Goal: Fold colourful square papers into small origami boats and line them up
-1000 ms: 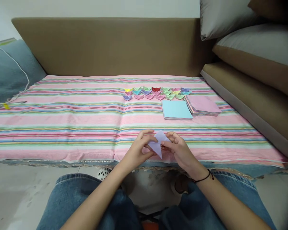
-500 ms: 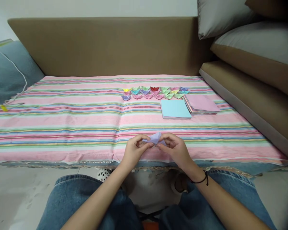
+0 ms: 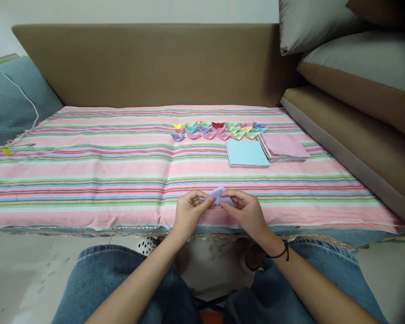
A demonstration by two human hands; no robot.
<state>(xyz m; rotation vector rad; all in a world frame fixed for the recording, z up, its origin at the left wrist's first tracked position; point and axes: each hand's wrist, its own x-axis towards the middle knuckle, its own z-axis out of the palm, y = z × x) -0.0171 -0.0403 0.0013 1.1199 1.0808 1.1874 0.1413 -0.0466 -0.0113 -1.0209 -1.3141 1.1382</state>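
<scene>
The left hand (image 3: 189,212) and right hand (image 3: 248,212) both pinch a purple paper (image 3: 218,195); paper boats (image 3: 219,130) sit at 12 o'clock.

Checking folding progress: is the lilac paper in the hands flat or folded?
Folded: the lilac paper is a small peaked shape pinched between left hand and right hand.

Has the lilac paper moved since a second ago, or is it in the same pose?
Yes. The lilac paper hung point-down below the fingertips; now it sits higher, flattened between the left hand and right hand, over the striped cloth.
</scene>
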